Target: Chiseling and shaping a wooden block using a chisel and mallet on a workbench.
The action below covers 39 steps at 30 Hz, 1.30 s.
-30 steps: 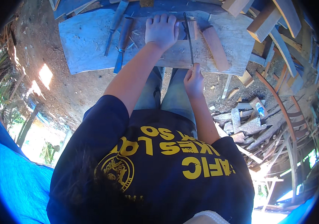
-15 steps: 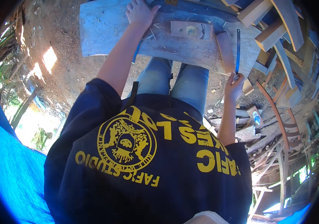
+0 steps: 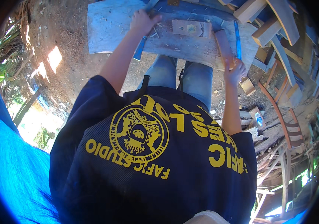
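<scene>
Our hands are well apart: left hand (image 3: 143,23) over the bench (image 3: 111,33) at a chisel (image 3: 139,49), blade poking out on our side; right hand (image 3: 236,70) at the bench's near edge, by the near end of a long, slim file (image 3: 238,35). Left thumb is spread, right fingers look loose; can't tell if either has a grip. Key relation: the rectangular wood block (image 3: 192,28) with the recess in its face lies flat between our hands, right of the left one, ahead and left of the right one. Its long axis runs roughly side to side; the file's runs away from us, nearly square to it. Left hand is nearer the block, right hand nearer the file. A plain wood piece (image 3: 223,42) lies slanted between block and file, its near end by our right fingers; contact unclear. More cut timber (image 3: 251,10) is piled off the bench's right end.
</scene>
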{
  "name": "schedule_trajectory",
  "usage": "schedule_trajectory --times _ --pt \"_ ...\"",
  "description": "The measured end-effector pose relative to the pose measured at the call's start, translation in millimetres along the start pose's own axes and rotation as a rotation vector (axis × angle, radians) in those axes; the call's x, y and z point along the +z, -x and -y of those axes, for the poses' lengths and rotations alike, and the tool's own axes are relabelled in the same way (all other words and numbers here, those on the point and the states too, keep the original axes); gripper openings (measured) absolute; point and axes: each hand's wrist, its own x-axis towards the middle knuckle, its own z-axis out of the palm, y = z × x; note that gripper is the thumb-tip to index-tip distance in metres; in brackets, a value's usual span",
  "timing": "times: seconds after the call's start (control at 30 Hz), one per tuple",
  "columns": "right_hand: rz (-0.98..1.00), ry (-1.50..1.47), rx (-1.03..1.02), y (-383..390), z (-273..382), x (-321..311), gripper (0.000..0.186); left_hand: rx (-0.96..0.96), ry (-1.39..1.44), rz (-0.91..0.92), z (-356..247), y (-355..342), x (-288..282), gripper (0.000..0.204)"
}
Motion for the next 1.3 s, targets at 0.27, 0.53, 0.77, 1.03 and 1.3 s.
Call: schedule_trajectory --times 0.27,0.53,0.77,1.03,1.3 --pt "0.13 -0.099 0.167 3.5 25.2 -12.4 0.063 0.045 0.042 0.007 -7.5 37.3 10.8 0.051" --pt "0.339 0.003 0.276 -12.5 33.5 -14.0 0.07 -0.083 -0.012 -0.035 -57.7 37.1 -20.8 0.041" --pt "0.622 0.263 0.205 -35.1 39.7 1.9 0.09 0.462 0.216 -0.48 -168.8 -24.4 -75.7 0.033" --pt "0.677 0.131 0.242 -51.9 51.7 -15.2 0.09 0.259 -0.116 -0.294 -261.7 -181.5 -115.8 0.037" --pt "0.677 0.131 0.23 -51.6 47.3 -16.4 0.086 0.564 -0.248 -0.063 -236.9 -185.7 -130.5 0.026"
